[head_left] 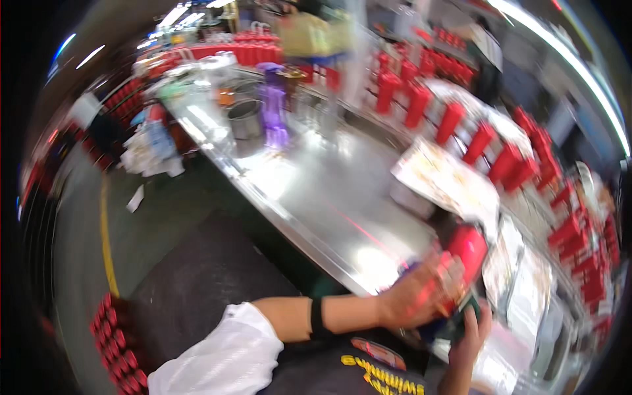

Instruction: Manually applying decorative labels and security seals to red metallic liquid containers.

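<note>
A glossy red bottle (pixel 470 247) with a dark end is held tilted over the near right part of the steel table. My left hand (pixel 421 293) is closed round its lower side, with a black band on the wrist. Just below, my right hand (pixel 471 332) is closed at the bottle's near end, against something dark green and dark blue. Motion blur and the left hand hide what exactly lies between the right fingers.
The steel table (pixel 329 197) bears a metal pot (pixel 245 118) and a purple stand (pixel 273 108). A paper-covered box (pixel 447 181) sits near the bottle. Rows of red bottles (pixel 451 122) line the right side. Red cylinders (pixel 118 342) are stacked lower left.
</note>
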Motion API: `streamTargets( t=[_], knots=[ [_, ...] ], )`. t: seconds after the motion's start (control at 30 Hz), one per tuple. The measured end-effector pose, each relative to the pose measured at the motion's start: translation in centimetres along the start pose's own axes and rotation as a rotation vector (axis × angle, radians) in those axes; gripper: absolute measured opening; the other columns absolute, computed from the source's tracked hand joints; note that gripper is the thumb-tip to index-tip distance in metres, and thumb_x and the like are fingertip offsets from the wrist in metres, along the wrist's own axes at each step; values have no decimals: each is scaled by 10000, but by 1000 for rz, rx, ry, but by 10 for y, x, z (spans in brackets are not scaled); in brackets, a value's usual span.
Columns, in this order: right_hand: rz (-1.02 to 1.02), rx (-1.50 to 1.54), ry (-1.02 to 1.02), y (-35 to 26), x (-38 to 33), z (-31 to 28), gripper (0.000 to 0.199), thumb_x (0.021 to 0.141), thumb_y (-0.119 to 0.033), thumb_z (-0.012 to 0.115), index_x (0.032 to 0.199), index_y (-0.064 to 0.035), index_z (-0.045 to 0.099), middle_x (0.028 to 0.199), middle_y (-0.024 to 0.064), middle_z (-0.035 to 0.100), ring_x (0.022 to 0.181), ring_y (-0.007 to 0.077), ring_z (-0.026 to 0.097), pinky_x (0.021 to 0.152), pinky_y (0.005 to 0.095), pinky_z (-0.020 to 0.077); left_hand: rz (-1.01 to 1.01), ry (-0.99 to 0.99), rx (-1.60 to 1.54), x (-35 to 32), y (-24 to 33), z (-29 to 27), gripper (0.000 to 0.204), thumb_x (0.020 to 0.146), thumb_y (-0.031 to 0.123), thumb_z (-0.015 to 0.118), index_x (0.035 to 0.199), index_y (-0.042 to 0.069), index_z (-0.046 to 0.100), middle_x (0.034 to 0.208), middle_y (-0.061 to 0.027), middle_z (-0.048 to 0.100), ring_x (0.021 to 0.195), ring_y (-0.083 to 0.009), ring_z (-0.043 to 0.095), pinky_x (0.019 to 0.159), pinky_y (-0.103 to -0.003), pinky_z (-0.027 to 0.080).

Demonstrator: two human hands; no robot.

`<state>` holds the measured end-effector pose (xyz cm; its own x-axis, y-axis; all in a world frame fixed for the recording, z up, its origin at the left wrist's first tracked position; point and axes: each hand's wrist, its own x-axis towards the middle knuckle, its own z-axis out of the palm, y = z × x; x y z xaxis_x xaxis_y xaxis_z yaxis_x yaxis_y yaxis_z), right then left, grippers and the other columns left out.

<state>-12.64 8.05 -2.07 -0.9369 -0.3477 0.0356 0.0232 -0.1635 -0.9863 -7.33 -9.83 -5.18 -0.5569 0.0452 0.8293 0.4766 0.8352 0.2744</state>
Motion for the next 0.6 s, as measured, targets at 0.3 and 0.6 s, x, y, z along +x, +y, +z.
streamTargets(
  t=[0.3, 0.6],
  knots=[
    [-18, -97, -44, -1, 4, 8, 172, 905, -106, 659, 1025, -34, 560, 819, -27, 574, 758, 37, 507, 674, 204, 438, -223, -209, 46, -7, -6, -30, 853, 769, 376, 754, 1422, -12, 367, 1433, -238, 397, 1319, -390, 399, 1123, -570, 203],
    [-5, -70, -170, 0, -6, -5, 219, 878, -122, 703, 1028, -28, 575, 871, -11, 621, 778, 39, 541, 693, 207, 463, -384, -215, -155, -20, 1, -30, 825, 830, 422, 698, 1420, -34, 345, 1445, -250, 383, 1313, -391, 418, 1123, -578, 179]
  ],
)
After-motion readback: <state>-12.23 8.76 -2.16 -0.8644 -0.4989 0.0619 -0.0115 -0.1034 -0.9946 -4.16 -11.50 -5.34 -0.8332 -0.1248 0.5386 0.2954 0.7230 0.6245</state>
